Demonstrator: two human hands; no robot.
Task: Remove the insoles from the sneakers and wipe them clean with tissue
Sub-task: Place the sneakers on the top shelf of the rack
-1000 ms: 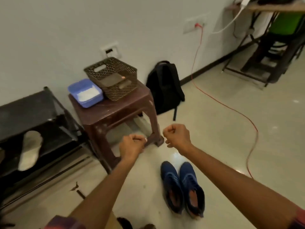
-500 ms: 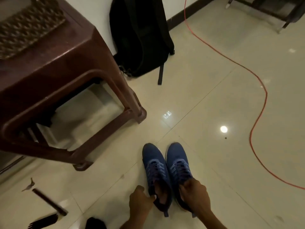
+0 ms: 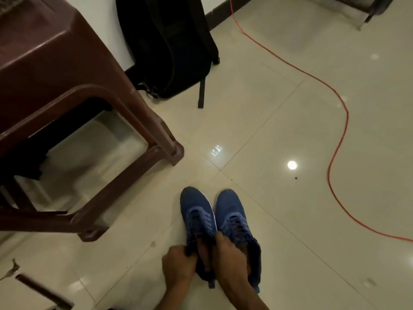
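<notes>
Two blue sneakers sit side by side on the tiled floor (image 3: 279, 130), toes pointing away from the person, inner edges touching. Left sneaker (image 3: 196, 211) has both hands working at its opening. Left hand (image 3: 178, 266) is curled closed on the outer collar edge of that shoe, pinching the fabric. Right hand (image 3: 230, 256) is over the gap between the two shoes, fingers (image 3: 220, 239) reaching down into the left sneaker's mouth; whether they grip an insole cannot be told, interior is dark. Right sneaker (image 3: 234, 215) is partly covered by the right wrist and forearm. No insole clearly visible. Brown plastic stool (image 3: 67, 70) stands to the upper left, its near leg well apart from the shoes. Black backpack (image 3: 169, 41) leans against the wall behind the stool. Red cable (image 3: 339, 139) snakes across the floor at right. Dark stick-like object (image 3: 42, 291) lies at bottom left, blurred.
</notes>
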